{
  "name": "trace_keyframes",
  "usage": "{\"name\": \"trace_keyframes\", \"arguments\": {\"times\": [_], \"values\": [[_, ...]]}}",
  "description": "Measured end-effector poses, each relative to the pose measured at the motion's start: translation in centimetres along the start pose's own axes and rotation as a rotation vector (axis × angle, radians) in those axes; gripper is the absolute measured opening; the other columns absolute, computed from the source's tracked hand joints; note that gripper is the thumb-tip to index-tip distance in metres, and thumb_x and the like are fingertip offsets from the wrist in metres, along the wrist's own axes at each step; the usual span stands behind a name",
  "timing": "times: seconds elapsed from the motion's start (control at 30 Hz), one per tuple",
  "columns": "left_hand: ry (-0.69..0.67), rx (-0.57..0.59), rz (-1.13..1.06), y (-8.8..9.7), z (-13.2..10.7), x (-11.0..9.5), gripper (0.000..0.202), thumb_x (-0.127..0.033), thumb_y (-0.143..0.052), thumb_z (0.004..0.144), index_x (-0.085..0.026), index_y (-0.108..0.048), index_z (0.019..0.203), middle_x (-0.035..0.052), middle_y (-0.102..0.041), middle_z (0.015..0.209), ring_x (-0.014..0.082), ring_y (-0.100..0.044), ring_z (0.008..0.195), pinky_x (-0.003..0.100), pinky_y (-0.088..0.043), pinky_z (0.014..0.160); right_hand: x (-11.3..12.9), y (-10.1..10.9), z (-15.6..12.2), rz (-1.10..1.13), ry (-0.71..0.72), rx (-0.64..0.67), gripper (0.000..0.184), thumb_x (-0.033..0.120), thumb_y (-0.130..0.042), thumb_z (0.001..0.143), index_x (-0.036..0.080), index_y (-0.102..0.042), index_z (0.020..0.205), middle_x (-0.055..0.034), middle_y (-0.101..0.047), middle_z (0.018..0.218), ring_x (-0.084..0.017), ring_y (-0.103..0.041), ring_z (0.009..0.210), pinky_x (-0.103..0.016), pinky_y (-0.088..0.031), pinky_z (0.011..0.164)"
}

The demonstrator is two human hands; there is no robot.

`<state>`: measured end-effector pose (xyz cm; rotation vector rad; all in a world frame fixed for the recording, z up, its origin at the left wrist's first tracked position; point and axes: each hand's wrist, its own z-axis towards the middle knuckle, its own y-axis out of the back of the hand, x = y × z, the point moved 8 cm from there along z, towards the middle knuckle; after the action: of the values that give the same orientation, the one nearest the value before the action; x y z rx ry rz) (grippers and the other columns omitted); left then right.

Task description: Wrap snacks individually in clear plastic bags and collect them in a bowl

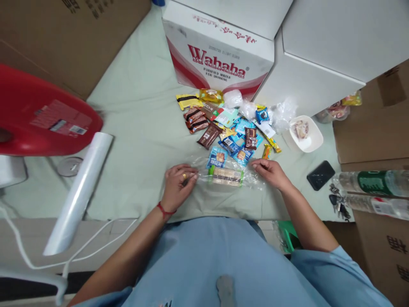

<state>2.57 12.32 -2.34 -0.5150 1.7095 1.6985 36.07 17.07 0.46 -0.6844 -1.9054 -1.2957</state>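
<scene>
A clear plastic bag [252,182] lies spread near the table's front edge. On or inside it, I cannot tell which, rests a pale snack pack [225,176] with green ends. My left hand [180,185], wearing a ring and a red bracelet, pinches the bag's left side. At the opposite side, the fingertips of my right hand [270,171] are closed on the plastic. Two blue snack packets, one a blue packet [217,157], sit just beyond the bag. Farther back is a loose heap of wrapped snacks, including a brown cocoa packet [251,138] and a yellow packet [189,101].
A Wahaha carton [220,59] stands behind the snacks. To the right are a white bowl [306,134], a black phone [321,175], keys [339,202] and plastic bottles [372,183]. A plastic roll [78,192] and a red jug [47,115] are at left.
</scene>
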Motion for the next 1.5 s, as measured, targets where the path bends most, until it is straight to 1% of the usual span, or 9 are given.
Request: {"name": "trace_keyframes", "arguments": {"times": [0.2,0.3,0.5,0.6,0.83,1.03,1.23,1.37,1.5], "values": [[-0.047,0.074,0.0,-0.7,-0.5,-0.6,0.028,-0.038,-0.049,0.099,-0.027,-0.075,0.1,0.0035,-0.08,0.118,0.0282,-0.055,0.136,0.061,-0.022,0.123,2.8,-1.0,-0.9,-0.104,0.149,0.146,0.048,0.059,-0.057,0.1,0.02,-0.073,0.124,-0.0123,-0.077,0.118,-0.025,-0.071,0.105,-0.038,-0.056,0.093],[-0.049,0.091,0.015,-0.7,-0.5,-1.0,0.028,-0.045,-0.054,0.098,-0.026,-0.072,0.09,0.0045,-0.079,0.117,0.0308,-0.05,0.142,0.066,-0.011,0.126,3.5,-2.4,-1.2,-0.146,0.17,0.24,0.055,0.059,-0.069,0.094,0.02,-0.07,0.132,-0.0122,-0.076,0.114,-0.025,-0.07,0.103,-0.04,-0.055,0.095],[-0.015,0.091,-0.093,0.2,0.1,-0.6,0.033,-0.049,-0.05,0.101,-0.024,-0.071,0.103,0.0077,-0.078,0.112,0.0272,-0.063,0.12,0.051,-0.038,0.112,2.9,-2.2,-0.5,-0.039,0.13,0.236,0.039,0.056,-0.066,0.097,0.018,-0.077,0.095,-0.0061,-0.069,0.085,-0.017,-0.061,0.071,-0.028,-0.049,0.066],[0.037,0.112,0.064,0.4,0.1,-0.7,0.04,-0.051,-0.048,0.102,-0.023,-0.074,0.114,0.0099,-0.078,0.106,0.0311,-0.063,0.114,0.055,-0.037,0.105,3.2,-1.7,-0.6,0.013,0.158,0.234,0.037,0.054,-0.067,0.097,0.019,-0.078,0.097,-0.0053,-0.068,0.084,-0.016,-0.061,0.07,-0.027,-0.049,0.065],[-0.063,0.181,0.106,0.0,-0.4,-1.9,0.024,-0.042,-0.062,0.095,-0.024,-0.075,0.086,0.0086,-0.074,0.1,0.0333,-0.057,0.116,0.057,-0.034,0.103,3.1,-1.6,-1.1,0.009,0.154,0.221,0.037,0.055,-0.069,0.096,0.02,-0.079,0.1,-0.0055,-0.07,0.085,-0.017,-0.061,0.071,-0.029,-0.05,0.067],[-0.008,-0.061,-0.209,2.1,0.6,0.0,0.027,-0.044,-0.051,0.101,-0.023,-0.063,0.09,0.0063,-0.07,0.096,0.0238,-0.062,0.103,0.042,-0.046,0.097,2.1,-1.0,-0.9,-0.015,0.098,0.194,0.034,0.051,-0.07,0.094,0.018,-0.078,0.1,-0.0038,-0.07,0.083,-0.015,-0.058,0.068,-0.026,-0.044,0.062],[0.171,-0.553,0.125,5.2,-0.8,0.1,0.023,-0.04,-0.062,0.094,-0.019,-0.064,0.103,0.0129,-0.066,0.107,0.031,-0.058,0.11,0.051,-0.042,0.102,0.7,-0.3,0.9,-0.416,0.031,0.076,0.032,0.036,-0.062,0.095,0.015,-0.074,0.116,-0.0085,-0.071,0.091,-0.023,-0.061,0.08,-0.033,-0.048,0.075],[-0.083,-0.746,0.259,7.0,-3.3,-4.2,0.02,-0.022,-0.063,0.09,-0.021,-0.067,0.11,0.0113,-0.068,0.105,0.0286,-0.061,0.104,0.048,-0.041,0.098,3.9,0.9,2.6,-0.706,0.075,-0.088,0.042,0.033,-0.062,0.096,0.016,-0.07,0.133,-0.0174,-0.069,0.116,-0.034,-0.058,0.106,-0.044,-0.047,0.094],[-0.448,-0.53,0.271,5.4,-3.5,-9.3,0.038,-0.007,-0.058,0.087,-0.028,-0.071,0.116,0.0031,-0.078,0.101,0.0218,-0.066,0.095,0.04,-0.04,0.086,8.3,-1.6,5.5,-0.745,0.192,-0.031,0.041,0.033,-0.058,0.101,0.015,-0.068,0.136,-0.0179,-0.067,0.126,-0.035,-0.053,0.116,-0.046,-0.042,0.104]]}}
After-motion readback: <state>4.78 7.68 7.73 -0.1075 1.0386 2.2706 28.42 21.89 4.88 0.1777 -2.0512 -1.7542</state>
